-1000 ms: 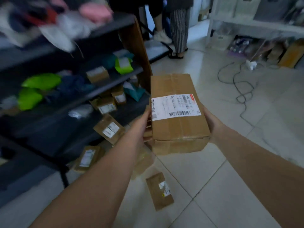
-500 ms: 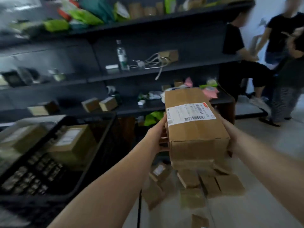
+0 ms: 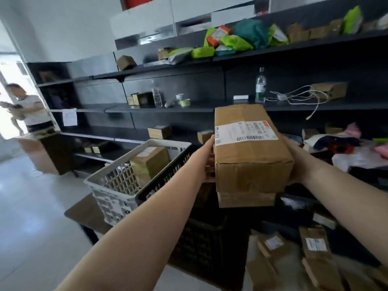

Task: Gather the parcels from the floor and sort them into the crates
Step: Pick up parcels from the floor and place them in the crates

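A brown cardboard parcel [image 3: 249, 152] with a white shipping label is held between both hands at chest height, with a smaller flat parcel [image 3: 245, 199] stacked beneath it. My left hand [image 3: 204, 160] grips its left side and my right hand [image 3: 294, 160] grips its right side. Just left of the parcels stands a white crate [image 3: 109, 185] holding a brown box [image 3: 150, 162]. A black crate [image 3: 168, 177] sits beside it, below and left of the held parcel. Several parcels [image 3: 312, 244] lie on the floor at the lower right.
Dark shelving [image 3: 210, 108] runs along the back with bottles, cups, cables, small boxes and green mailers. A heap of clothes [image 3: 346, 148] lies on the right shelf. A person [image 3: 27, 110] stands at the far left by the doorway. Pale tiled floor [image 3: 31, 217] spreads left.
My view has swung left from the floor and shelf end to the crates. The parcels stay held in both hands and now hover next to the black crate.
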The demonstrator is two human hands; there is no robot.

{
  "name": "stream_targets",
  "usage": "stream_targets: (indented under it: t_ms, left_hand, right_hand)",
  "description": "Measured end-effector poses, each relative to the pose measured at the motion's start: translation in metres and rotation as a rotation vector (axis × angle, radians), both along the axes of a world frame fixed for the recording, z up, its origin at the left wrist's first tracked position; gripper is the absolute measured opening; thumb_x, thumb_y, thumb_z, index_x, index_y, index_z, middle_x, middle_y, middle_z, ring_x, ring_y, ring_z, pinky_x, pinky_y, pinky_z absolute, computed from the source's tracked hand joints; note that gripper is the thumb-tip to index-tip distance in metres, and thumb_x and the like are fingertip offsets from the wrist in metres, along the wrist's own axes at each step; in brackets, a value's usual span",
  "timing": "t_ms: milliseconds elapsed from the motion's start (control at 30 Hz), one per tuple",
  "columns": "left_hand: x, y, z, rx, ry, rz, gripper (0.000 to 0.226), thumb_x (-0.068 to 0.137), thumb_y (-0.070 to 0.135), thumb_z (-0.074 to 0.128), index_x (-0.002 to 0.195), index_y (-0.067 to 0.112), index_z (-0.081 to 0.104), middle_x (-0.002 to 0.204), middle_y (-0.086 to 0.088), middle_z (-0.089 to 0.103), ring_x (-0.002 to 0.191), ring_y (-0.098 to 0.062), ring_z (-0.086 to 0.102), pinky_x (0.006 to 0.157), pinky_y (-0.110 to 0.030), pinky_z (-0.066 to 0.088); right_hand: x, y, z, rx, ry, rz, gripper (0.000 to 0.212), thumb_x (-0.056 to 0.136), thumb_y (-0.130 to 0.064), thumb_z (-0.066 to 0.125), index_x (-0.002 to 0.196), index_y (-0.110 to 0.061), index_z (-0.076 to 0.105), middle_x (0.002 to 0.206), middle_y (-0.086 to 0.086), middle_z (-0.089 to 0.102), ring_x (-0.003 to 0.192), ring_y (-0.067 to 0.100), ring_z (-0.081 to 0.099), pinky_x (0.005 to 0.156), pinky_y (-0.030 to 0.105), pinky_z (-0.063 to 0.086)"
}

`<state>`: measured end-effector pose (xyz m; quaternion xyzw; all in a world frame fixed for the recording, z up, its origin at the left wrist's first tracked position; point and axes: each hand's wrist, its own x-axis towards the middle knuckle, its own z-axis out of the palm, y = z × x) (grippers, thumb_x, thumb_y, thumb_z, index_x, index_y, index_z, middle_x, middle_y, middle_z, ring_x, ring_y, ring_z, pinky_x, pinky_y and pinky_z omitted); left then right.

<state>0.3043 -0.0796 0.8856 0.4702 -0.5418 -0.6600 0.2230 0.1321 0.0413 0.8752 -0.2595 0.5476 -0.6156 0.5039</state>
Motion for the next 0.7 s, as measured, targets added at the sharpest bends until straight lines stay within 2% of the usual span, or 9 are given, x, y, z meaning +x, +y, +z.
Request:
stream_targets:
  t_ms: [67, 133, 200, 267, 400, 500, 600, 700]
  left_hand:
    - [0.022, -0.026, 0.008, -0.007, -0.03, -0.043, 0.069, 0.066, 0.076, 0.058, 0.102, 0.018, 0.062, 0.097, -0.005, 0.068, 0.088, -0.025, 0.062, 0.062, -0.037, 0.054]
    - [0.039, -0.049, 0.013, -0.026, -0.044, -0.083, 0.074, 0.068, 0.076, 0.056, 0.114, 0.017, 0.059, 0.111, -0.007, 0.064, 0.1, -0.028, 0.059, 0.084, -0.046, 0.051]
    - [0.052, -0.071, 0.013, -0.041, -0.011, -0.095, 0.079, 0.068, 0.075, 0.058, 0.12, 0.016, 0.056, 0.117, -0.008, 0.062, 0.106, -0.028, 0.057, 0.093, -0.048, 0.047]
    - [0.062, -0.091, 0.009, -0.035, 0.013, -0.111, 0.08, 0.068, 0.073, 0.06, 0.122, 0.015, 0.054, 0.119, -0.008, 0.06, 0.106, -0.028, 0.056, 0.09, -0.046, 0.048]
    - [0.067, -0.128, -0.01, 0.019, 0.01, -0.151, 0.083, 0.064, 0.076, 0.06, 0.123, 0.018, 0.055, 0.119, -0.007, 0.061, 0.106, -0.028, 0.057, 0.088, -0.046, 0.048]
    - [0.063, -0.153, -0.023, 0.076, 0.01, -0.159, 0.085, 0.057, 0.081, 0.061, 0.117, 0.021, 0.059, 0.112, -0.005, 0.065, 0.1, -0.028, 0.061, 0.084, -0.047, 0.052]
    - [0.054, -0.183, -0.034, 0.11, 0.034, -0.127, 0.084, 0.054, 0.082, 0.061, 0.112, 0.022, 0.06, 0.108, -0.005, 0.066, 0.096, -0.028, 0.061, 0.078, -0.045, 0.052]
    - [0.049, -0.211, -0.037, 0.105, 0.045, -0.068, 0.077, 0.054, 0.081, 0.062, 0.104, 0.022, 0.062, 0.099, -0.004, 0.069, 0.089, -0.025, 0.064, 0.068, -0.039, 0.053]
  right_hand:
    - [0.022, -0.022, 0.004, 0.059, 0.004, 0.016, 0.051, 0.061, -0.075, 0.06, 0.073, -0.03, 0.079, 0.09, 0.0, 0.075, 0.084, 0.023, 0.071, 0.071, 0.035, 0.052]
    - [0.042, -0.041, 0.006, 0.044, 0.0, 0.019, 0.055, 0.068, -0.077, 0.052, 0.063, -0.028, 0.078, 0.078, 0.001, 0.075, 0.067, 0.023, 0.072, 0.063, 0.034, 0.052]
    - [0.055, -0.058, 0.003, 0.022, -0.011, -0.021, 0.061, 0.074, -0.076, 0.045, 0.052, -0.028, 0.075, 0.066, 0.0, 0.073, 0.054, 0.021, 0.07, 0.059, 0.032, 0.047]
    - [0.066, -0.075, -0.003, -0.002, -0.032, -0.03, 0.06, 0.077, -0.074, 0.044, 0.054, -0.029, 0.075, 0.068, 0.0, 0.074, 0.056, 0.019, 0.07, 0.061, 0.034, 0.045]
    - [0.079, -0.108, -0.02, -0.034, -0.091, -0.044, 0.052, 0.074, -0.071, 0.05, 0.069, -0.028, 0.079, 0.083, 0.001, 0.076, 0.069, 0.021, 0.072, 0.067, 0.037, 0.049]
    - [0.081, -0.129, -0.027, -0.041, -0.087, -0.077, 0.052, 0.075, -0.071, 0.049, 0.071, -0.029, 0.079, 0.082, 0.002, 0.076, 0.067, 0.021, 0.072, 0.057, 0.032, 0.055]
    - [0.077, -0.157, -0.031, -0.05, -0.087, -0.069, 0.05, 0.076, -0.069, 0.05, 0.078, -0.029, 0.079, 0.088, 0.002, 0.075, 0.073, 0.021, 0.072, 0.059, 0.032, 0.056]
    - [0.076, -0.189, -0.024, -0.116, -0.082, -0.049, 0.047, 0.085, -0.06, 0.046, 0.07, -0.03, 0.078, 0.081, -0.001, 0.075, 0.069, 0.017, 0.072, 0.049, 0.028, 0.055]
